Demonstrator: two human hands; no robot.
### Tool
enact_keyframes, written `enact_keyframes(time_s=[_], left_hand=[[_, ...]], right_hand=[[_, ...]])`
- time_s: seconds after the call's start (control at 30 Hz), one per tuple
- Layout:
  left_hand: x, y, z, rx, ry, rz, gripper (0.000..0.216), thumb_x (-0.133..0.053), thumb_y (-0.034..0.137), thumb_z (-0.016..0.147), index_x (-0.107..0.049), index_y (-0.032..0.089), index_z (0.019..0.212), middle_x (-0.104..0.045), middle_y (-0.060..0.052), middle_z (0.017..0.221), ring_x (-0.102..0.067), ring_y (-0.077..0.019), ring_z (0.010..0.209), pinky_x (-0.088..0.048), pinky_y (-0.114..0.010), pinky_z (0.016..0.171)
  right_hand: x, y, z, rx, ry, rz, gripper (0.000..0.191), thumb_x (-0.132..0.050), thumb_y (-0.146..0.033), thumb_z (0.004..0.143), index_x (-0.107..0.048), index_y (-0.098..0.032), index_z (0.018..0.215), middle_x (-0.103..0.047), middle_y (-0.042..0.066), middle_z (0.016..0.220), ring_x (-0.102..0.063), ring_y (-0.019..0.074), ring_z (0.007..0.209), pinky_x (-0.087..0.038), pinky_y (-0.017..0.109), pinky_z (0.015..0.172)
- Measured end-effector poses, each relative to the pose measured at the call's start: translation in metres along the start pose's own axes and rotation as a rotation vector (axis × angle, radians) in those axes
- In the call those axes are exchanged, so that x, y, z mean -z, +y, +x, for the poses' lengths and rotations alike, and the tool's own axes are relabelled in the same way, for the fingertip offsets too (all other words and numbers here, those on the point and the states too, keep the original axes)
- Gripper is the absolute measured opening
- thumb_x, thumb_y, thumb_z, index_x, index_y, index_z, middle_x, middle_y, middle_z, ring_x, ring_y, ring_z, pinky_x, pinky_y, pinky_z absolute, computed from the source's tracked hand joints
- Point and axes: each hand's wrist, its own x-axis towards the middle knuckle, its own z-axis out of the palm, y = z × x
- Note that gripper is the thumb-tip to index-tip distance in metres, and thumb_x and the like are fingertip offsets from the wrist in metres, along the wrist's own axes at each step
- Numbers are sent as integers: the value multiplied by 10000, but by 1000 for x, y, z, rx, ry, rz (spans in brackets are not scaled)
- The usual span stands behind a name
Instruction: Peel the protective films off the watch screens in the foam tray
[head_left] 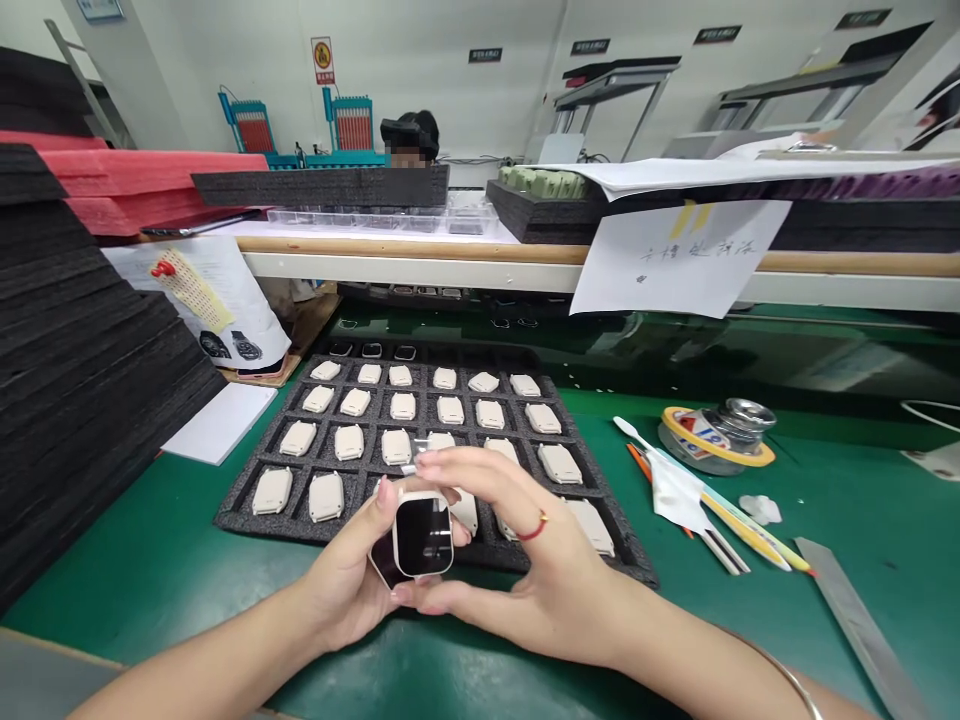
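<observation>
Over the front edge of a black foam tray (259,522), my left hand (352,570) holds a pale watch case with a dark glossy screen (424,537), the screen turned up towards me. A second dark, flat surface shows beneath it, partly hidden by the fingers. Around the right side of the same watch case curves my right hand (540,560), its thumb at the lower edge and its fingers arched over the top. The tray's compartments hold rows of cream watch cases (403,405), some of them behind my hands.
On the green bench right of the tray lie a white toothbrush (634,432), pen-like tools, a tape roll (716,440), a glass jar (746,415) and a metal ruler (855,620). Black foam sheets (82,380) are stacked left. A shelf (420,262) crosses behind; a person sits beyond.
</observation>
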Motion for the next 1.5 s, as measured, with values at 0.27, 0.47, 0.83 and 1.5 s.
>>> enact_keyframes(time_s=[0.27,0.47,0.83,1.5], left_hand=[[0,1,1,30,-7,-44,508,-722,617,768,-717,121,881,-671,-70,800,-436,-10,421,-289,-136,421],[1,1,0,39,-25,-109,450,-721,558,805,-743,128,934,-677,-86,818,-486,-35,482,-304,-121,419],[-1,2,0,56,-22,-182,413,-741,500,809,-747,106,932,-580,-29,719,-510,-45,509,-353,-104,414],[-3,-4,1,-49,31,100,373,-753,515,786,-669,153,810,-514,21,670,-418,-51,503,-311,-148,433]], right_hand=[[-8,6,-5,-20,-96,-32,675,-794,-292,809,-433,-235,1377,-592,117,1303,-554,233,1268,-478,376,1096],[-3,6,-6,101,36,-68,628,-701,-205,867,-408,-181,1422,-542,169,1381,-488,275,1348,-457,456,1113],[14,1,-6,403,-30,-226,266,-477,-114,994,-661,-133,1185,-768,60,1080,-683,149,1107,-519,252,1057],[-10,0,-8,20,-57,-208,592,-793,-331,810,-519,-203,1319,-644,52,925,-593,188,808,-544,334,717]])
